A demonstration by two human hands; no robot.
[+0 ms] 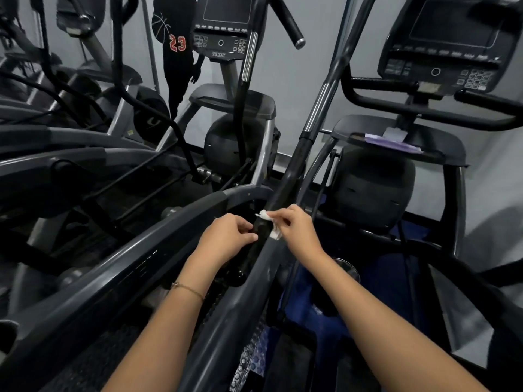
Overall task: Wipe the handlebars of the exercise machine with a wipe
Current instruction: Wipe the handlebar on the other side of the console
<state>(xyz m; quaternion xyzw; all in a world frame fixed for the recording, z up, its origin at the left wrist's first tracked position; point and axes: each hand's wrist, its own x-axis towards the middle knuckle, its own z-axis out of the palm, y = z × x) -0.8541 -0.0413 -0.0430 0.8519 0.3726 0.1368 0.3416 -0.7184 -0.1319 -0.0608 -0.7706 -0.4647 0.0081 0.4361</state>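
A long black handlebar (pixel 294 162) with a chrome section runs from the upper right down to the middle of the view. My right hand (pixel 294 226) pinches a small white wipe (pixel 267 217) wrapped against the lower end of that bar. My left hand (pixel 226 236) sits just left of the same bar, fingers curled toward it with the fingertips close to or touching it; whether it holds anything is hard to see. A thin bracelet is on my left wrist.
A second exercise machine with a console (pixel 223 26) stands at the back left and another console (pixel 450 43) at the upper right. A purple and white cloth (pixel 390 141) lies on the right machine's shelf. Grey frame rails (pixel 119 267) cross below my arms.
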